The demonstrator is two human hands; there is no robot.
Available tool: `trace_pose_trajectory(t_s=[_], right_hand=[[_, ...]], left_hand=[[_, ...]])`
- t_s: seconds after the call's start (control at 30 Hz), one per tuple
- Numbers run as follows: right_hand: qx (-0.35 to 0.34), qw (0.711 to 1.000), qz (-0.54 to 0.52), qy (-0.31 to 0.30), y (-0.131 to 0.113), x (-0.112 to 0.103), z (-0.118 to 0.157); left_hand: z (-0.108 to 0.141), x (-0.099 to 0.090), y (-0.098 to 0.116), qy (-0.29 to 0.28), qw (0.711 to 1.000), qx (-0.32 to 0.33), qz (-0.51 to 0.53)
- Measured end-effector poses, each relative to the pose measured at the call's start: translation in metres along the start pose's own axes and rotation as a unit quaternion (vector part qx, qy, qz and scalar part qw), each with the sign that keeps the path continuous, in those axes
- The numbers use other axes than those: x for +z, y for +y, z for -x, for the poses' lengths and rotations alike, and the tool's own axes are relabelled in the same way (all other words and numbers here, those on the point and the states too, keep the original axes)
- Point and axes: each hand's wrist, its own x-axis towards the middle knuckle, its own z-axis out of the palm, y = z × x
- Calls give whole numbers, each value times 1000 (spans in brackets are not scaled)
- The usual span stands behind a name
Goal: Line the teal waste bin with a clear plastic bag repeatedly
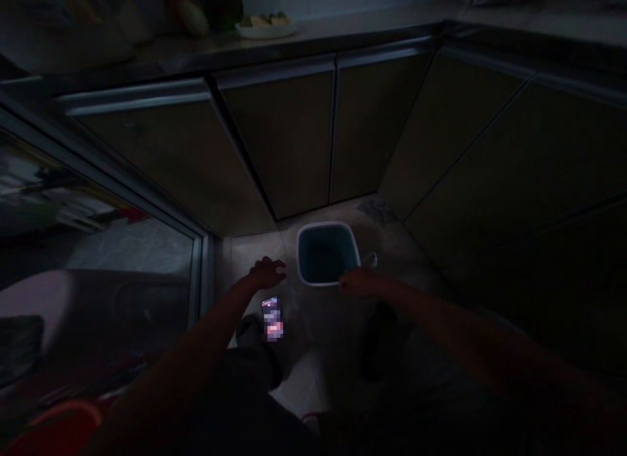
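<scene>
In dim light, a round orange-red plastic tub (63, 423) is seen at the lower left edge. A smartphone with a lit screen (272, 319) is left face up, low on the left. Just beyond it, the left hand (267, 273) is held out empty, thumb and fingers parted, near the bin but not touching it. A teal-lined, rounded-square bin with a white rim (327, 253) is set upright on the pale tiled floor (298, 384), its near right corner apparently gripped by the curled right hand (355, 283). The step in hand is judged to be the steadying of the bin by its rim; for an even hold, the opposite side would need to be met by the left hand. Behind, brown metal-edged cabinets (289, 142) are topped by a pale counter, where a white plate of food (267, 30) is placed.
</scene>
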Motion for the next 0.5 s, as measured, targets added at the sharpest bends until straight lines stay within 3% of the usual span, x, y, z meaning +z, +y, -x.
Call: trace_pose_trajectory(t_s=[0.2, 0.5], right_hand=[[3, 1000, 0, -20, 0, -1, 0], [-11, 999, -17, -27, 2, -15, 2]], left_hand=[[-6, 7, 0, -33, 998, 45, 12], [-5, 8, -3, -2, 999, 36, 11]])
